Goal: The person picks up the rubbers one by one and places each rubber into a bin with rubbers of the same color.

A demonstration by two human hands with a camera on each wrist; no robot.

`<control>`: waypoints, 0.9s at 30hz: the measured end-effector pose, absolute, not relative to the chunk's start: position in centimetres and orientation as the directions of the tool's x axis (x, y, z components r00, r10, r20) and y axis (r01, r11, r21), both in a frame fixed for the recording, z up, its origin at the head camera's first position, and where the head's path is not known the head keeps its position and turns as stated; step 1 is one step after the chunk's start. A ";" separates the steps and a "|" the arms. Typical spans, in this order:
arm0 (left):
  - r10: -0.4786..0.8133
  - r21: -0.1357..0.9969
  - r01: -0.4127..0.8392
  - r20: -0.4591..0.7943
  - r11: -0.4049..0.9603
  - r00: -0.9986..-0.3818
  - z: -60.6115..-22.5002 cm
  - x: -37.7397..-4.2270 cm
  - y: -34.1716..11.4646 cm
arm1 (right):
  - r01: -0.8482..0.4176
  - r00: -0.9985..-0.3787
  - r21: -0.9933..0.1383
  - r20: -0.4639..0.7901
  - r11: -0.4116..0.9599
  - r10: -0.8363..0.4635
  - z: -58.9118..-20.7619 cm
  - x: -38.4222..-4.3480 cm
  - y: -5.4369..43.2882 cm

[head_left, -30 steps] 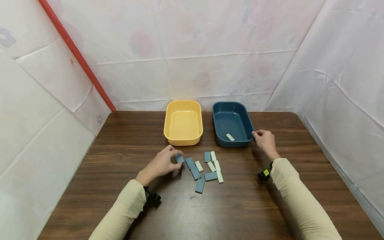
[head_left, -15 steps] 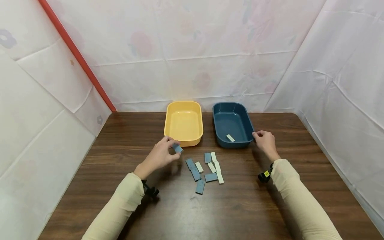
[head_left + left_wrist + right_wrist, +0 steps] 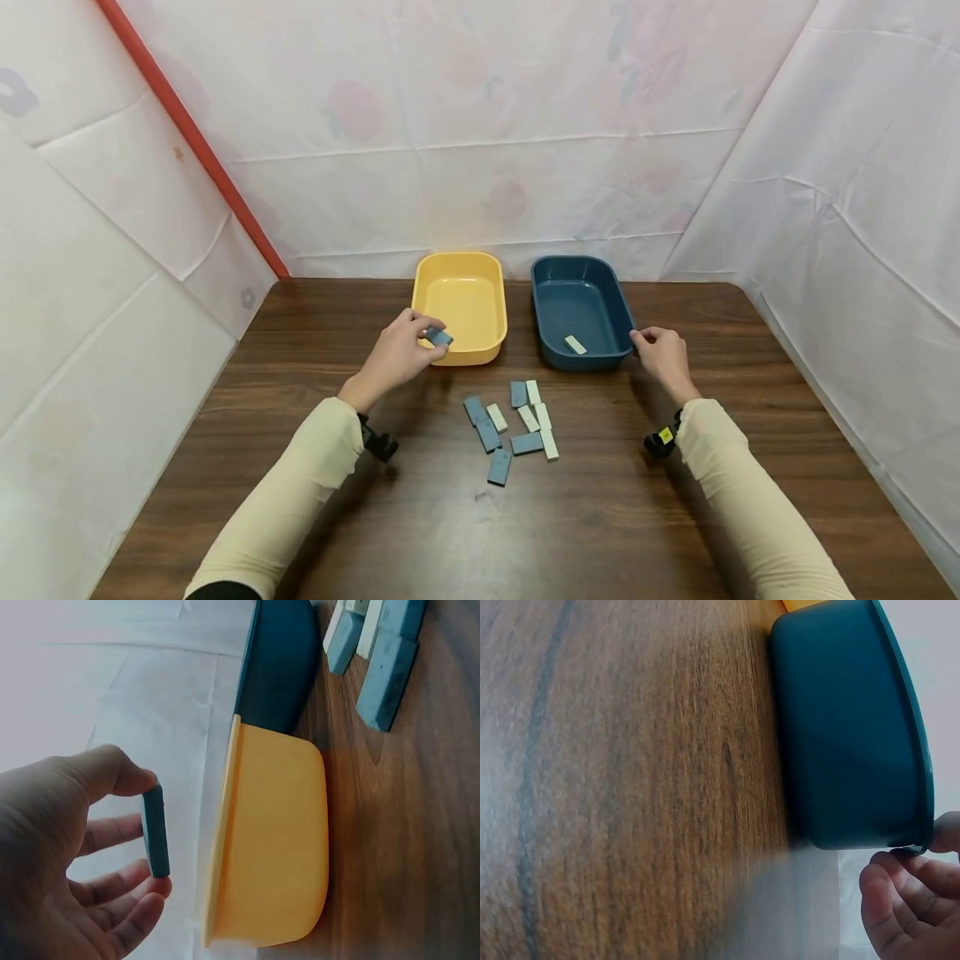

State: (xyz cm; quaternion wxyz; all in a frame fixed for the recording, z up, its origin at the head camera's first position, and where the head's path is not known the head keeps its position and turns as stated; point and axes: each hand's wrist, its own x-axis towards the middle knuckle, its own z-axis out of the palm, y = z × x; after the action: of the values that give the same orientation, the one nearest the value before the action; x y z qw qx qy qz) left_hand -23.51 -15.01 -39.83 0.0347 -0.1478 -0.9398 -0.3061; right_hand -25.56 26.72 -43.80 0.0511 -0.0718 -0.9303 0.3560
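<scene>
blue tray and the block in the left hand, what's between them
In the head view, part of the yellow tray and a narrow strip of table lie between them.

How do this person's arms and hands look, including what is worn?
The left sleeve and right sleeve are cream-coloured, with a black patch at the left one's lower end. The left wrist camera and right wrist camera are black; the right one bears a yellow label. The left hand and right hand are bare.
</scene>
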 end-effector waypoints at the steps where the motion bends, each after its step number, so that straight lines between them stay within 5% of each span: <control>1: 0.251 0.560 0.286 0.141 0.777 -0.958 -39.8 -23.8 -15.0 | 0.097 -0.984 -0.670 0.046 0.736 0.171 -43.8 -25.6 26.7; 14: 0.243 0.494 0.218 0.015 0.842 -0.970 -40.2 -27.3 -14.2 | 0.095 -0.983 -0.673 0.052 0.734 0.176 -44.1 -25.6 26.6; 27: 0.333 0.341 0.294 -0.062 0.893 -0.941 -41.5 -29.1 -13.0 | 0.086 -0.983 -0.672 0.065 0.735 0.175 -44.1 -25.1 26.7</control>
State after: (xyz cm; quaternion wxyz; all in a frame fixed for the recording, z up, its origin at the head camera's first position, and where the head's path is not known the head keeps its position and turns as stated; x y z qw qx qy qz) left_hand -29.10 -12.96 -41.55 -0.0595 -0.1616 -0.9711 -0.1655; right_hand -25.14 26.72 -44.14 0.0619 -0.0701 -0.9294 0.3569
